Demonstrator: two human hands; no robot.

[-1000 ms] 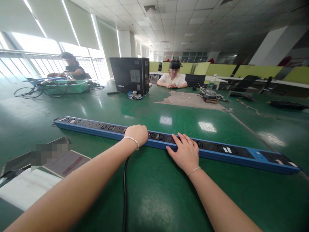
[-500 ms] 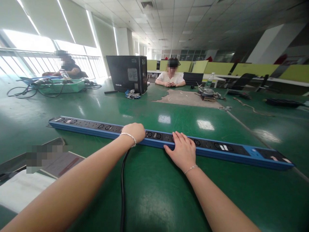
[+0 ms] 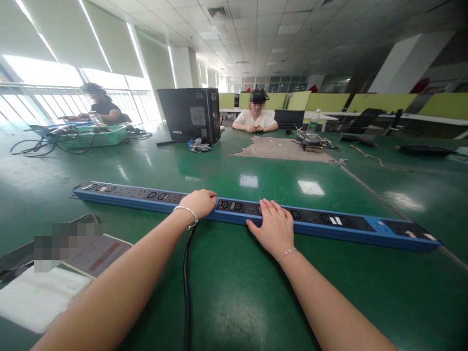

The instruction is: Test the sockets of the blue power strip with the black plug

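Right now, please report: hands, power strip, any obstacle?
Left hand on power strip, grip hidden. Right hand laid open on it. Possible obstacle: black cable, strip's near side.

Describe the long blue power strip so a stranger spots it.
On the glossy green table, find the wearer's left hand and right hand. Beneath both lies the power strip: unlike the curving black cable, it is straight, blue-sided and lined with sockets.
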